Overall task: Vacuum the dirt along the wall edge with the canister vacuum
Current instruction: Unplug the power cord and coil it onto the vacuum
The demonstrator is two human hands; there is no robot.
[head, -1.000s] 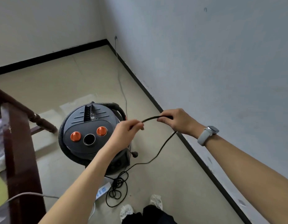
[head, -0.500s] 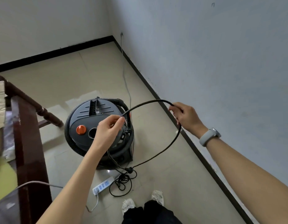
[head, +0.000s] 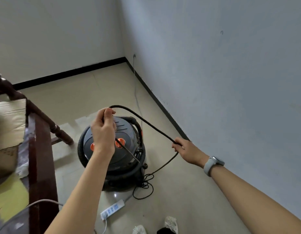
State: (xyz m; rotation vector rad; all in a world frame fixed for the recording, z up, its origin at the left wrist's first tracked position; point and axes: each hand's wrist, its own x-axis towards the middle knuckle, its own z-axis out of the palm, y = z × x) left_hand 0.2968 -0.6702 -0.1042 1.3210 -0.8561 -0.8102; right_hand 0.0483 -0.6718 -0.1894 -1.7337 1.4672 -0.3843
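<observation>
Floor-level, we pinch the cord [head: 143,121] — left hand [head: 103,130] above the vacuum [head: 127,132], right hand [head: 186,152] wallward, gripping lower.

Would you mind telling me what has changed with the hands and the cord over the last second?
The left hand has risen above the round grey canister vacuum, lifting the thin black power cord. The right hand has drawn away toward the wall, so the cord now spans a long arc. Both hands still pinch it; the vacuum and the white power strip stayed put.
</observation>
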